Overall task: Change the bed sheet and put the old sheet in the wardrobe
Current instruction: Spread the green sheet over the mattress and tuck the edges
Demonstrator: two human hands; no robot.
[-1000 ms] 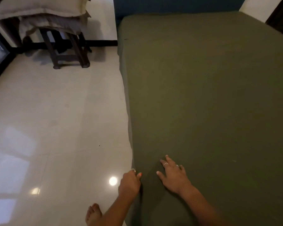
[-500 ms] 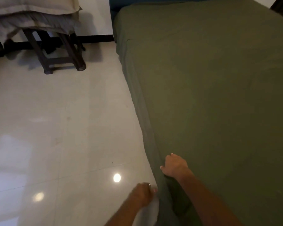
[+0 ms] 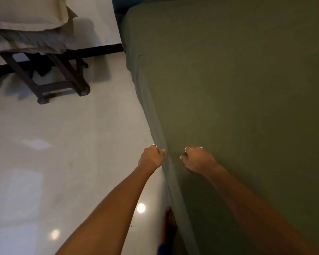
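Note:
An olive green sheet (image 3: 238, 85) covers the bed, which fills the right side of the view. My left hand (image 3: 151, 157) grips the sheet's hanging side at the mattress's left edge. My right hand (image 3: 197, 160) is just right of it on top of the bed, fingers curled into the sheet near the edge. Both arms reach forward from the bottom of the view. No wardrobe or other sheet shows.
A dark wooden stool (image 3: 61, 78) stands at the back left with beige pillows (image 3: 26, 13) stacked on it. Glossy pale floor tiles (image 3: 63, 153) lie left of the bed. My bare foot (image 3: 168, 227) stands close against the bed's side.
The view has shifted forward along the bed. Both hands moved up the mattress's edge; the right hand, flat a second ago, now has its fingers curled into the sheet.

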